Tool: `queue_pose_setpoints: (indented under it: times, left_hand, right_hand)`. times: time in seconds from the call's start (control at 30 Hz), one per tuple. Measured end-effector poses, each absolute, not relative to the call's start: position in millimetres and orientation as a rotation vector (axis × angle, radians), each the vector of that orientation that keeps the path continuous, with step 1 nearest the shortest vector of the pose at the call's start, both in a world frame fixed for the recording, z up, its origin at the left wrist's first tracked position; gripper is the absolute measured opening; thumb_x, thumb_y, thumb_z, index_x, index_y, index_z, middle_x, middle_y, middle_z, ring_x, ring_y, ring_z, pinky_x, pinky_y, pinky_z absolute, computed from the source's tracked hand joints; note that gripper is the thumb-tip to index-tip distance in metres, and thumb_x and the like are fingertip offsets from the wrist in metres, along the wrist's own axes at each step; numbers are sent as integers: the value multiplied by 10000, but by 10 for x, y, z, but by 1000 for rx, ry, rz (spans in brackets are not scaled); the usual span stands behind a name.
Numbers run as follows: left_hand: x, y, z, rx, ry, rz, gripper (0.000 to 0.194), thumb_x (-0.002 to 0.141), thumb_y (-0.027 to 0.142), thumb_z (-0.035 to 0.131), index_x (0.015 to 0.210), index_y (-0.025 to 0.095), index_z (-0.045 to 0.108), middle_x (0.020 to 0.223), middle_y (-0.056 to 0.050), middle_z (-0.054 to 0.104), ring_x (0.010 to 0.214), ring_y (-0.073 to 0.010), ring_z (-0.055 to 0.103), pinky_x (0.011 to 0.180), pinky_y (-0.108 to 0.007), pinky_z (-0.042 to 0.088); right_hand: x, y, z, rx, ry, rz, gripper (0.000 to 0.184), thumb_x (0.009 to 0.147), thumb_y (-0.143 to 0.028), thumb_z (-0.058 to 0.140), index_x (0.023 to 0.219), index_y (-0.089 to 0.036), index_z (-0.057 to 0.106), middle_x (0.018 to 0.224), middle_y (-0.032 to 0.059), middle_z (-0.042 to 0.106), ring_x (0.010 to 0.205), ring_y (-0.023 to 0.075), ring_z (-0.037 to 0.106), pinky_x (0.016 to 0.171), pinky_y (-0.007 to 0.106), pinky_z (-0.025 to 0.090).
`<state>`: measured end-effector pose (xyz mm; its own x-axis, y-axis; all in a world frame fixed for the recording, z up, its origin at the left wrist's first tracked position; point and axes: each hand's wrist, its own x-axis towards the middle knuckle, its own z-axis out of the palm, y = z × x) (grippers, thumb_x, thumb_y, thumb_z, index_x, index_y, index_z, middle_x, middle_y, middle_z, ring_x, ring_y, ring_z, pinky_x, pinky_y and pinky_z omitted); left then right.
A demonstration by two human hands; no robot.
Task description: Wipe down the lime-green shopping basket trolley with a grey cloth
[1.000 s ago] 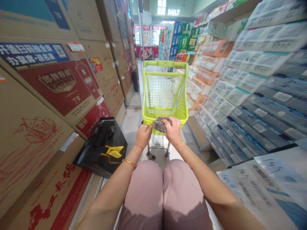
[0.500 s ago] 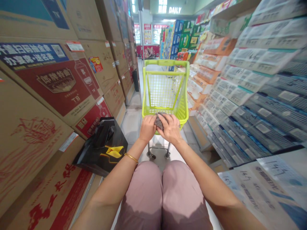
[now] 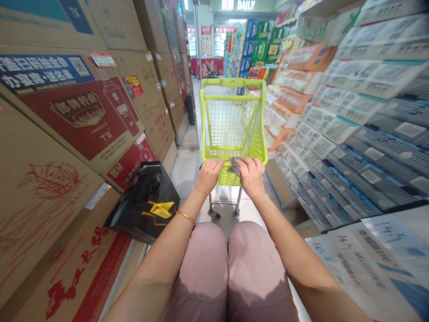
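A lime-green shopping cart (image 3: 231,125) stands straight ahead of my knees, its basket showing no goods. My left hand (image 3: 208,175) is closed over the left part of the cart's near rim. On the right part of that rim rests my right hand (image 3: 252,175), fingers curled around a crumpled grey cloth (image 3: 235,165). The cloth lies against the rim and pokes out left of the fingers. Both thumbs are partly hidden.
Stacked cardboard cartons (image 3: 77,112) wall the left side. A black gift bag (image 3: 147,201) stands by them near my left forearm. Packs of tissue paper (image 3: 362,116) rise on the right. The tiled floor (image 3: 187,165) runs ahead between them.
My hands have moved apart along the rim. The right hand slid right with the cloth, while the left hand stays nearly in place. The cart appears slightly further right.
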<state>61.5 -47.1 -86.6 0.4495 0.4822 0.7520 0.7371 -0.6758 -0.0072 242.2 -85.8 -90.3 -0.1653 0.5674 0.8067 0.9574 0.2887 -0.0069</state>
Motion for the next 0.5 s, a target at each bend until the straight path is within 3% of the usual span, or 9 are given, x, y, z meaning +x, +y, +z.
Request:
queue_pose_setpoints:
  times: [0.23, 0.5]
  left_hand:
    - [671, -484, -876, -2360, -1095, -1218, 277, 936, 179, 354, 941, 174, 631, 866, -53, 645, 834, -168, 541, 767, -309, 410]
    - [695, -489, -818, -2453, -1160, -1229, 331, 931, 177, 317, 815, 163, 627, 815, -66, 613, 812, -178, 516, 771, -319, 409]
  right_hand:
    - [2523, -1028, -867, -1480, -1663, -654, 283, 886, -211, 428, 1107, -258, 597, 1063, 64, 567, 1041, 216, 424, 879, 352, 326]
    - [2084, -899, -756, -1397, -1927, -620, 274, 884, -205, 442, 1103, -208, 606, 1031, 90, 565, 956, 203, 432, 827, 337, 322]
